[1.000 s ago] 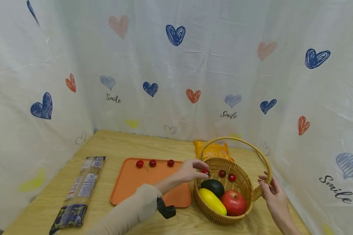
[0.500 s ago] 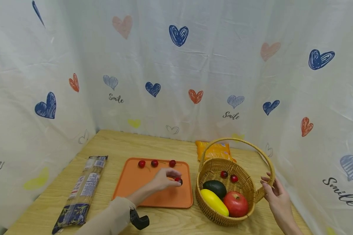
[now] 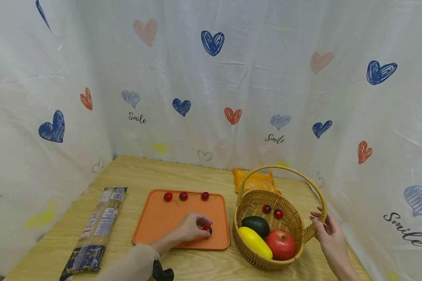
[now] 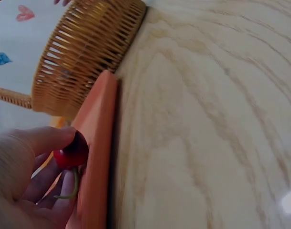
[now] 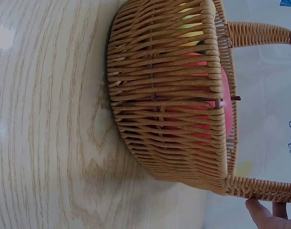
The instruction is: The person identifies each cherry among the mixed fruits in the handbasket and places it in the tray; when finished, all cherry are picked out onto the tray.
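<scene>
On the wooden table point(image 3: 154, 168), a long clear-and-blue packet point(image 3: 98, 226) lies left of the orange tray point(image 3: 161, 222), and a wicker basket point(image 3: 264, 264) stands just right of it. The basket carries a dark green fruit point(image 3: 255, 226), a yellow fruit point(image 3: 256, 242), a large red fruit point(image 3: 281, 244) and two cherries point(image 3: 278, 213); its tall handle point(image 3: 322, 199) arches partly in front of an orange packet point(image 3: 254, 180). Three more cherries point(image 3: 183, 196) lie along the tray's far edge.

The left hand point(image 3: 191, 227) pinches a single cherry point(image 3: 207, 229) between thumb and fingers at the tray's near side. A second ago that hand and cherry were over the basket; they are now at the tray. The right hand point(image 3: 332, 236) has its fingers curved round the handle, as before.

Whether the pinched cherry touches the tray cannot be told. In the right wrist view the hand is cut off at the corner, and the weave hides much of the fruit.
</scene>
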A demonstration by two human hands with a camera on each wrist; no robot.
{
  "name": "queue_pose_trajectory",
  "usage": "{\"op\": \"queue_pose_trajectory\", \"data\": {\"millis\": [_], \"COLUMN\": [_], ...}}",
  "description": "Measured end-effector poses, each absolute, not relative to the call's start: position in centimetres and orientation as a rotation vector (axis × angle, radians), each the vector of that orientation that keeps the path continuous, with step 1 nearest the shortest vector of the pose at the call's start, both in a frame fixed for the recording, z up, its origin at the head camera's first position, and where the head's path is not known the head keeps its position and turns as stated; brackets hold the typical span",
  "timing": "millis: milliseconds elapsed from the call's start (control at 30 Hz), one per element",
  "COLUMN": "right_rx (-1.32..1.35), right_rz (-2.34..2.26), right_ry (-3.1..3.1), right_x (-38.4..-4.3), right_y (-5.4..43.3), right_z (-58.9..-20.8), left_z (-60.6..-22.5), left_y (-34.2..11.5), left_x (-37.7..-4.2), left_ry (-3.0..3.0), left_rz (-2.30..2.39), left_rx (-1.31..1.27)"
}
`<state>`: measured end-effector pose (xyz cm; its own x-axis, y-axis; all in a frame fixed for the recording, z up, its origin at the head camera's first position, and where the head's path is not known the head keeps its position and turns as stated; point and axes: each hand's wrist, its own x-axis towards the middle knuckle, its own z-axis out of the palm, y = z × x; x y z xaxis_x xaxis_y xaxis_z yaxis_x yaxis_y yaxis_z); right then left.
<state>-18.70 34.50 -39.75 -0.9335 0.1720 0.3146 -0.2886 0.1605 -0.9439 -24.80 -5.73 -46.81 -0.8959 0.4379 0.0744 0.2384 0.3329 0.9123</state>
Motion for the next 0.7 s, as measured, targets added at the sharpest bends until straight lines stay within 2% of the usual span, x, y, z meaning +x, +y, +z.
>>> {"op": "queue_pose_trajectory", "data": {"millis": [333,700], "right_rx": [0.105,0.142], "right_rz": [1.821,1.825], "right_ry": [-2.106,-2.086], "right_x": [-18.7,-18.7], "right_y": [34.5,34.6], "right_z": [-39.8,-39.7], "left_z": [-46.8,-43.0], "left_y": [-5.9,-5.4], "left_x": [-24.9,-26.6], "left_ry": [2.402,2.391], "left_rz": [1.563,1.701], "left_rx": [0.627,0.667]}}
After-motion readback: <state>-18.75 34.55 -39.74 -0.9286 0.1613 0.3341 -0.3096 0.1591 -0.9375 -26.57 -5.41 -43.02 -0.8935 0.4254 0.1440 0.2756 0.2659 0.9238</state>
